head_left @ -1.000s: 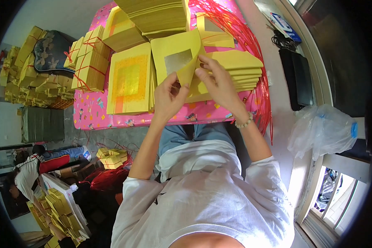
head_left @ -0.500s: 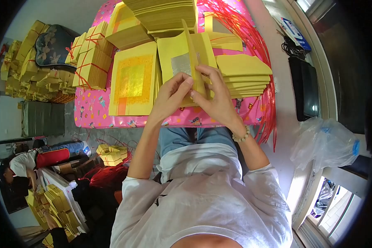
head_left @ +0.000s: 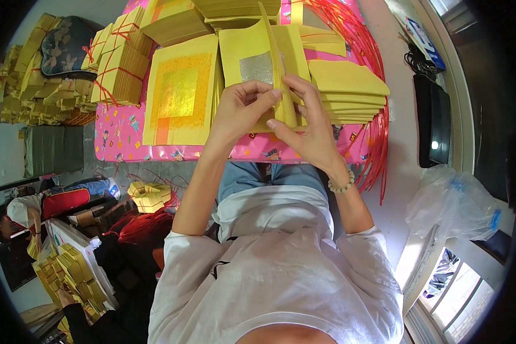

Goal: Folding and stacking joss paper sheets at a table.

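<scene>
Pink patterned table (head_left: pixel 126 140) w/ yellow paper stacks (head_left: pixel 180 94); cluttered floor (head_left: pixel 57 152).

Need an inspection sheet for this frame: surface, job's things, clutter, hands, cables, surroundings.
Surface: pink patterned table cover, mostly covered by paper.
Job's things: yellow paper sheet with a silver foil square, being folded; stack of yellow sheets with gold foil squares to its left; pile of folded yellow sheets to its right.
Clutter: tied yellow paper bundles; red plastic strings.
Hands: left hand and right hand both pinch the sheet.
Cables: black cord.
Surroundings: clear plastic bag; another person lower left.
</scene>
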A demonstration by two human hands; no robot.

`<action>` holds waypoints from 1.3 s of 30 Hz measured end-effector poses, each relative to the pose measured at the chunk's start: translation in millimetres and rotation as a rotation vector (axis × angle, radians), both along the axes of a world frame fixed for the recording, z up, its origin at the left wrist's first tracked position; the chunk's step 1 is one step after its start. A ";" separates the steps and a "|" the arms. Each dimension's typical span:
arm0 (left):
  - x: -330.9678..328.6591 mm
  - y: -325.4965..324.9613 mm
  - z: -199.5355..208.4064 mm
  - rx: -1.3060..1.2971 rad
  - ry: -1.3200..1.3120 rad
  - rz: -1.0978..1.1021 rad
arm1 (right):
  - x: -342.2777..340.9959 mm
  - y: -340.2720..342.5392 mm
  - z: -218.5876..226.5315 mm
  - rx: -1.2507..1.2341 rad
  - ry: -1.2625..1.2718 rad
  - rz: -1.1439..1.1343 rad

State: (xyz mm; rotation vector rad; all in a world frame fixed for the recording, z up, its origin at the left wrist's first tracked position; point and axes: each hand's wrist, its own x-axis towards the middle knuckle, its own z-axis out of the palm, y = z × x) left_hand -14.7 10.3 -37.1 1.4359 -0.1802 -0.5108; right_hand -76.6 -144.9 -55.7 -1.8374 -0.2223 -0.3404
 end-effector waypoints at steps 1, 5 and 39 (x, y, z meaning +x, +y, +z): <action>-0.2 -0.2 1.3 0.004 0.016 -0.002 | -0.6 -0.5 -0.1 -0.003 -0.017 0.007; -0.4 -0.2 2.9 0.026 0.028 0.002 | -2.5 -1.8 2.7 0.013 0.030 0.063; -4.1 -0.9 -1.1 0.061 -0.008 0.054 | -1.1 0.3 -3.0 0.068 0.000 0.029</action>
